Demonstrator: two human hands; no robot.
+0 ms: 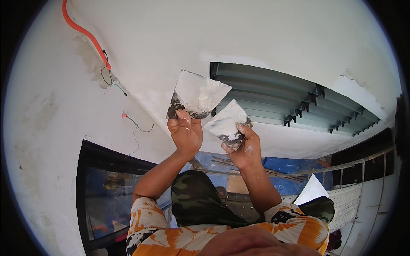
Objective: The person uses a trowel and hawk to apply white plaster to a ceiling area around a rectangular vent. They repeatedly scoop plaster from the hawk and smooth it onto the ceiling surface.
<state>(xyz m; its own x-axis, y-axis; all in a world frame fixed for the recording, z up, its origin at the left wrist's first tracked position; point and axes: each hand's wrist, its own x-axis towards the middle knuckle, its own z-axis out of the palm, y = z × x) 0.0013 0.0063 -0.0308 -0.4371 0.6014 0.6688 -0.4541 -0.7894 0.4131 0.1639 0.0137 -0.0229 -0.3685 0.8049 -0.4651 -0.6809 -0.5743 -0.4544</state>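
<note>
— Left hand [185,133]?
— Raised overhead, fingers closed round the handle of a wide putty blade [194,94], thumb pressed on its lower edge; blade fanned up above the knuckles, smeared with white filler, tilted toward the ceiling [265,34]

— And the right hand [241,147]?
— Just beside the left, slightly lower, gripping a smaller putty knife [227,122]; blade pointing up and left, tip close under the big blade's right corner; touching or not, cannot tell. White splashes on the skin

— Above the hands?
— White plastered ceiling, with a dark slatted vent [290,100] right behind and to the right of both blades

— To the left of the left hand?
— White wall [47,128] with bare wires [139,128] dangling, an orange tube [83,32] higher up

— Below the hands?
— Forearms running down to orange patterned sleeves [294,230], camouflage cloth [196,200] between them, blue sheet [286,166] further down behind the right wrist
</note>
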